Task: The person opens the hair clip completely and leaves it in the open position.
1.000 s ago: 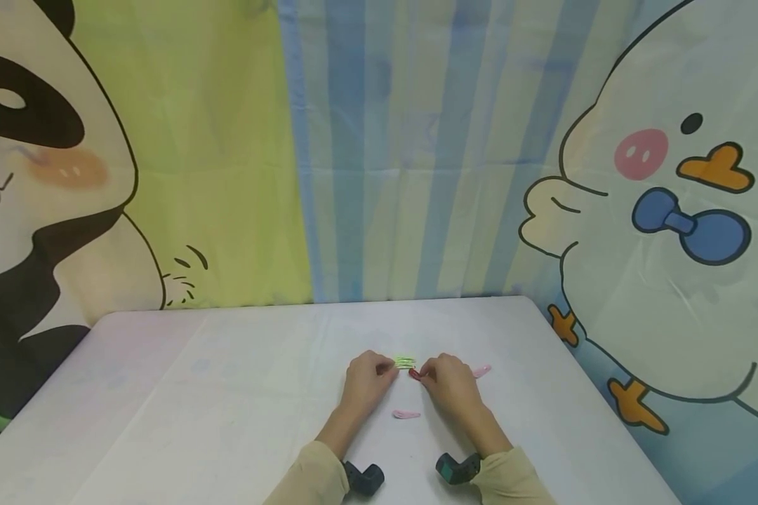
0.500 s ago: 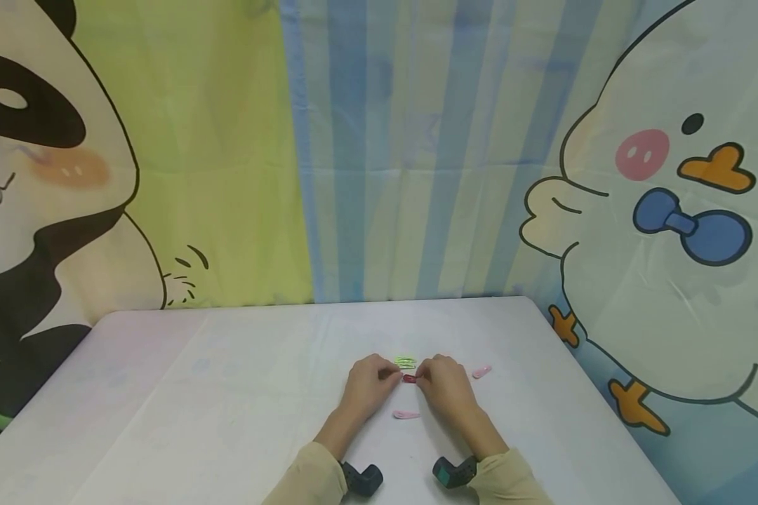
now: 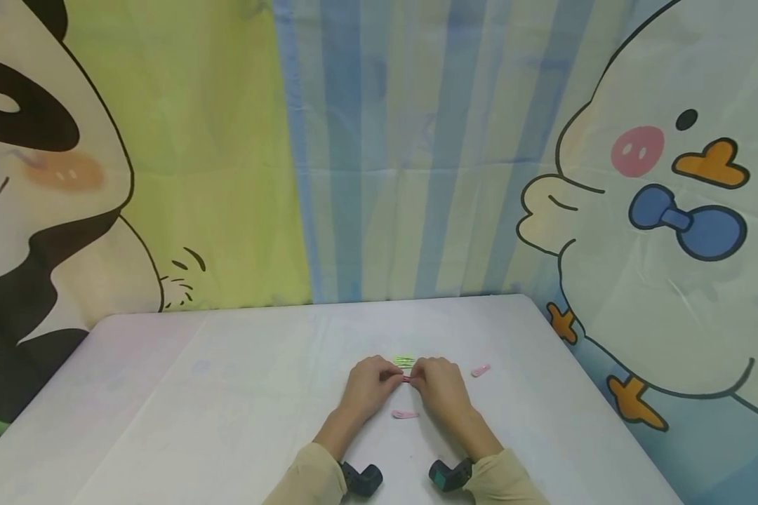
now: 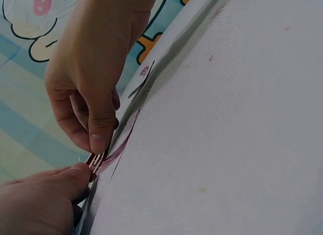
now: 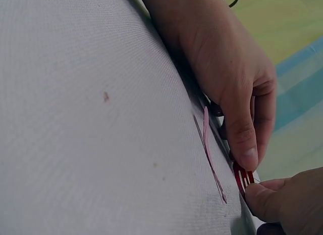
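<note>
A red snap hair clip (image 3: 406, 379) is held between the fingertips of both hands, just above the white table. My left hand (image 3: 365, 389) pinches one end, and my right hand (image 3: 443, 389) the other. In the right wrist view, the slotted middle of the red clip (image 5: 243, 178) shows between the two thumbs, its ends covered by fingers. Right behind the fingertips lie several green hair clips (image 3: 404, 362). A pink hair clip (image 3: 406, 414) lies on the table between the forearms, nearer to me.
Another pink hair clip (image 3: 480, 370) lies to the right of my right hand. The white table (image 3: 196, 407) stretches far to the left, its back edge against a printed curtain (image 3: 379, 175). Both wrists wear dark devices that hang close over the tabletop.
My right hand has moved left and slightly toward me, bringing the red clip in front of the green ones. My left fingers have come onto its other end. The table's clips lie as before.
</note>
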The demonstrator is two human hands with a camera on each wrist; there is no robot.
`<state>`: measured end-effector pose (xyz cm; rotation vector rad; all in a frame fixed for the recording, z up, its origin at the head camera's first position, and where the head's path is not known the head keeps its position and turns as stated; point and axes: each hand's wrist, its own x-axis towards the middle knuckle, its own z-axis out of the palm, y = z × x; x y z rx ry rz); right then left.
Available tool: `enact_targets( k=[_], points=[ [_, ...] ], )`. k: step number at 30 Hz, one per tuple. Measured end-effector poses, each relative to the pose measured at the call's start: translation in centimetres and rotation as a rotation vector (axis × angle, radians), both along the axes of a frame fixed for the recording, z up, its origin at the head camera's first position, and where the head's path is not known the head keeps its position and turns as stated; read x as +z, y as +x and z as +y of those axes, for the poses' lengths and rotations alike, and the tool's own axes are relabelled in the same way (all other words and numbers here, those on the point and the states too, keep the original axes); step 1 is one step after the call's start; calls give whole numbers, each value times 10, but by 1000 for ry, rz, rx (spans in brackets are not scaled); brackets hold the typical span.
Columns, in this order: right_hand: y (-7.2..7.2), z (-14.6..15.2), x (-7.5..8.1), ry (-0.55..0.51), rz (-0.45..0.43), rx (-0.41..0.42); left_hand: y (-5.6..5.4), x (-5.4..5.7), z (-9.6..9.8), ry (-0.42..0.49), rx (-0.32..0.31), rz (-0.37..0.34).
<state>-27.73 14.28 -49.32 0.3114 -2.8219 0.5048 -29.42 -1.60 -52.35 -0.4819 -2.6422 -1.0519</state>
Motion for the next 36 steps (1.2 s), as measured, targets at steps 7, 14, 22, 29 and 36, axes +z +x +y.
enact_targets(
  k=[7,14,22,29,36],
  points=[
    [-1,-4,0,-41,-6,-29,-2,-2,-3,22,-1,5],
    [-3,2,8,-160,4,-56,-2,2,-6,68,0,-20],
    [-3,7,12,-297,-92,-19,-2,3,-8,144,23,-50],
    [-1,7,14,-439,-214,-30,-2,9,-11,300,-20,-153],
    [3,7,19,-616,-355,-49,-3,18,-18,482,-99,-358]
  ],
)
